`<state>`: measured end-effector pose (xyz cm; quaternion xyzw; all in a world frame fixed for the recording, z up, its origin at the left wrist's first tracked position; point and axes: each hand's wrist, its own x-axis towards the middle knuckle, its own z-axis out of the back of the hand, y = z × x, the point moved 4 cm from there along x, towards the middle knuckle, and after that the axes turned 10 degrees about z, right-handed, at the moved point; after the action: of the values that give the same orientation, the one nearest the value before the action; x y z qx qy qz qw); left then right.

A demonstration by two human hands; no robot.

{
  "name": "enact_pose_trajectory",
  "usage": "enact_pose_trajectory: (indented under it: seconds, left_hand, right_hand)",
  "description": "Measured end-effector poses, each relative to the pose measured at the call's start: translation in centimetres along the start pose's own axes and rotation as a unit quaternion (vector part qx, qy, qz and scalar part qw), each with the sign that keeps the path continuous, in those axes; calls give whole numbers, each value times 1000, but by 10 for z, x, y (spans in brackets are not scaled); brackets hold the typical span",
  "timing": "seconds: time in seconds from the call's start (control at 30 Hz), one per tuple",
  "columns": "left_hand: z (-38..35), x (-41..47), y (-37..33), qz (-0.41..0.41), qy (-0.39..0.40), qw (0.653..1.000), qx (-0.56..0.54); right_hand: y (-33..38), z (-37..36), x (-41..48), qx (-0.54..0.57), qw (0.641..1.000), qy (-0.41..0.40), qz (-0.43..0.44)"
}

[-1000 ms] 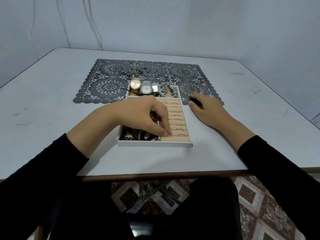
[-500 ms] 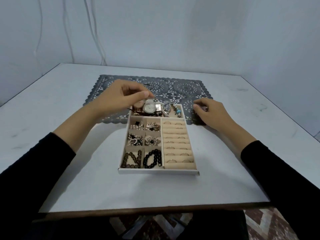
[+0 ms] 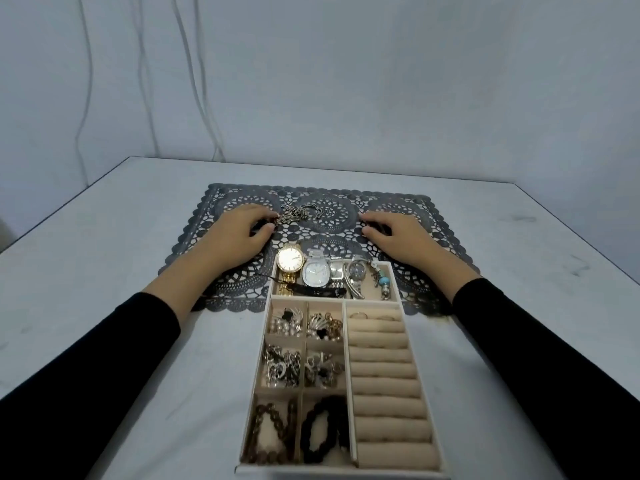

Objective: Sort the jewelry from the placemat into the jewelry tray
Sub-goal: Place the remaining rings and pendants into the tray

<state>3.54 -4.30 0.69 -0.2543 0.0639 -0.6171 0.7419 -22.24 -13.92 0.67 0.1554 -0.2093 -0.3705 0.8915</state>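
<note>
Left hand (image 3: 239, 233) at tangled silver chain (image 3: 299, 213), far edge grey lace placemat (image 3: 398, 206); right hand (image 3: 393, 235) curled; can't tell either grip. Next, guessing: chain into white divided tray (image 3: 311, 470).

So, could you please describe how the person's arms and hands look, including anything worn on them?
Both arms are in plain black long sleeves, the left sleeve and right sleeve ending partway up the forearm. The left hand and right hand are bare: no gloves, and no rings, watch or bracelet that I can see.
</note>
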Motion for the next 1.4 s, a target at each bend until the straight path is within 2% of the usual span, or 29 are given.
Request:
enact_pose_trajectory:
  seconds: [0.27, 0.47, 0.87, 1.07, 1.13, 1.4]
  left_hand:
    - [-3, 28, 9, -19, 4, 1000, -13]
    - [3, 40, 19, -40, 19, 998, -33]
    - [21, 42, 52, -19, -39, 997, -57]
    - [20, 41, 55, -17, -57, 996, -65]
    - [21, 41, 56, -9, -62, 996, -70]
    - [22, 41, 57, -2, -63, 996, -67]
  right_hand:
    - [9, -17, 50, 16, 998, 23, 59]
    - [16, -30, 70, 59, 990, 73, 109]
    - [-6, -13, 71, 112, 990, -13, 79]
    - [23, -28, 77, 71, 982, 75, 157]
    - [25, -30, 77, 54, 981, 83, 166]
    - [6, -11, 62, 73, 986, 3, 147]
